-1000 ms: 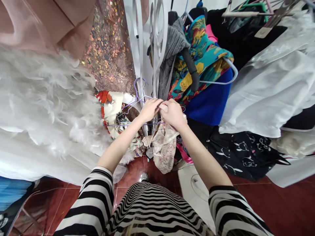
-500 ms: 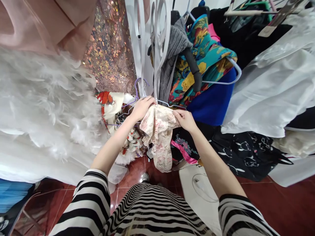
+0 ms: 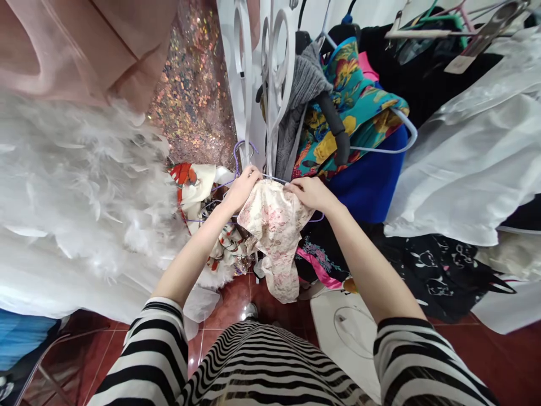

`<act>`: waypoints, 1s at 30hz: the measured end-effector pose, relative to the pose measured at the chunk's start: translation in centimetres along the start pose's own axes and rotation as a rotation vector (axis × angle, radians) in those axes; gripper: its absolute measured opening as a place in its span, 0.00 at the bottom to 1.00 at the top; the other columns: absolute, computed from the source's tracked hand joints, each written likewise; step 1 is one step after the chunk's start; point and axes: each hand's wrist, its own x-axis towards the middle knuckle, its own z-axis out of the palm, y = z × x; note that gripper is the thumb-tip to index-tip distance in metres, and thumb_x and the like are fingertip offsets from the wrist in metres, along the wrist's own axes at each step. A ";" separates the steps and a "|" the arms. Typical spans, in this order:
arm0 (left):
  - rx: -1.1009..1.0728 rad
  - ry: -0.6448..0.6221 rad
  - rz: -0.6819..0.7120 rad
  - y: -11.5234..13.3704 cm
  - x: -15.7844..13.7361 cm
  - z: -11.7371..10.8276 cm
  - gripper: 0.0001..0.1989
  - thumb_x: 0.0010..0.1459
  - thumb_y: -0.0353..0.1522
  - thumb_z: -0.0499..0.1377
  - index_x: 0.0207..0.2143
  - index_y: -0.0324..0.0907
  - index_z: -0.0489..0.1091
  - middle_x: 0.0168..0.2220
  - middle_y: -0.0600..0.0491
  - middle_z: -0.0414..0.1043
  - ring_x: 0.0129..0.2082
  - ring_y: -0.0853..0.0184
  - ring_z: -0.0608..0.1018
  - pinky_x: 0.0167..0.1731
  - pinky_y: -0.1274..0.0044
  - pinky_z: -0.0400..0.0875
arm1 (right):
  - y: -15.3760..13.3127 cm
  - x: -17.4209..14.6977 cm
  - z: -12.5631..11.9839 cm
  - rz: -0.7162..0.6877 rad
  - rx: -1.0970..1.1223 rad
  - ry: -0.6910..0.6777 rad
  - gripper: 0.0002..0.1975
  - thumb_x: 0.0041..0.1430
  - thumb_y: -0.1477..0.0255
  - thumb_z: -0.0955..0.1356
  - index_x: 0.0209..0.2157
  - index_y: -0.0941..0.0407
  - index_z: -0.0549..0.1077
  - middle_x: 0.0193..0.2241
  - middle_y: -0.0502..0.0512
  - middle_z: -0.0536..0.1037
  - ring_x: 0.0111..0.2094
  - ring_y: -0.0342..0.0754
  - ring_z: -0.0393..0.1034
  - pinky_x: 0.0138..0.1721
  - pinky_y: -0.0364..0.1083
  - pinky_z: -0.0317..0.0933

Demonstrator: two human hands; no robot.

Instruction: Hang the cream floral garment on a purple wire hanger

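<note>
A cream garment with a pink floral print (image 3: 274,225) hangs bunched in front of me, its lower end dangling above the floor. My left hand (image 3: 245,186) is closed on its upper left edge, beside a purple hanger (image 3: 236,149). With closed fingers, my right hand (image 3: 310,193) grips the upper right edge. A light purple hanger (image 3: 318,218) runs behind the garment, and its end shows below my right hand. How far the hanger sits inside the cloth is hidden.
White feathered clothing (image 3: 97,192) fills the left, beneath a sequined fabric (image 3: 198,84). On the right hang a teal floral garment (image 3: 355,107), blue cloth (image 3: 372,180) and white satin (image 3: 460,163). A white scrolled metal frame (image 3: 273,96) stands ahead. A white stool-like surface (image 3: 338,332) is below right.
My right hand has shifted left along the garment's top edge, closer to my left hand. The hanger has tilted, its right end now lower. The cloth has spread out at the front.
</note>
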 end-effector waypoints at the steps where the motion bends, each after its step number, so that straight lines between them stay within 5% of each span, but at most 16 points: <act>1: 0.006 0.009 -0.003 0.0 0.1 0.1 0.12 0.65 0.25 0.46 0.39 0.42 0.68 0.42 0.51 0.73 0.41 0.68 0.76 0.42 0.79 0.69 | -0.5 -0.5 0.3 -0.020 -0.044 -0.008 0.18 0.65 0.58 0.64 0.24 0.51 0.73 0.21 0.54 0.77 0.26 0.51 0.71 0.29 0.46 0.56; 6: 0.003 0.044 0.084 -0.1 -0.3 0.6 0.12 0.61 0.22 0.49 0.40 0.42 0.70 0.40 0.52 0.75 0.41 0.67 0.76 0.43 0.78 0.70 | -2.5 -2.2 2.1 -0.092 -0.196 -0.081 0.12 0.69 0.71 0.62 0.33 0.55 0.73 0.35 0.61 0.82 0.38 0.55 0.77 0.35 0.45 0.59; 11: 0.101 0.260 0.119 -0.7 -4.3 2.6 0.12 0.58 0.26 0.54 0.44 0.41 0.71 0.44 0.46 0.75 0.46 0.60 0.76 0.47 0.71 0.71 | -2.2 -1.8 2.4 0.047 -0.283 -0.018 0.15 0.71 0.74 0.57 0.42 0.55 0.73 0.30 0.61 0.82 0.35 0.59 0.79 0.33 0.47 0.58; 16: 0.049 0.103 0.207 -1.7 -6.9 3.8 0.17 0.55 0.24 0.52 0.46 0.40 0.72 0.43 0.46 0.77 0.43 0.62 0.79 0.44 0.72 0.74 | -2.6 -1.2 2.1 -0.026 -0.234 -0.035 0.17 0.70 0.77 0.56 0.38 0.57 0.74 0.38 0.65 0.83 0.42 0.58 0.79 0.40 0.47 0.63; 22: -0.114 0.037 0.114 -1.1 -6.5 3.1 0.20 0.58 0.23 0.49 0.48 0.42 0.74 0.47 0.49 0.79 0.47 0.64 0.81 0.50 0.74 0.74 | -4.3 -0.8 3.5 0.007 -0.194 -0.044 0.20 0.70 0.69 0.61 0.61 0.58 0.68 0.51 0.65 0.82 0.48 0.62 0.79 0.43 0.51 0.68; 25: -0.144 0.028 0.077 -1.5 -7.2 3.4 0.21 0.58 0.25 0.52 0.54 0.42 0.69 0.51 0.47 0.78 0.47 0.63 0.81 0.48 0.74 0.75 | -4.0 -0.2 4.5 0.018 -0.182 -0.047 0.20 0.71 0.74 0.58 0.57 0.53 0.73 0.52 0.59 0.82 0.51 0.59 0.78 0.45 0.49 0.67; 30: -0.254 0.117 -0.179 -2.6 -9.2 5.7 0.19 0.59 0.29 0.55 0.53 0.41 0.60 0.32 0.54 0.77 0.28 0.66 0.80 0.31 0.78 0.71 | -2.5 1.1 5.0 0.015 -0.138 -0.051 0.20 0.70 0.75 0.58 0.51 0.50 0.78 0.43 0.55 0.86 0.48 0.58 0.79 0.42 0.47 0.65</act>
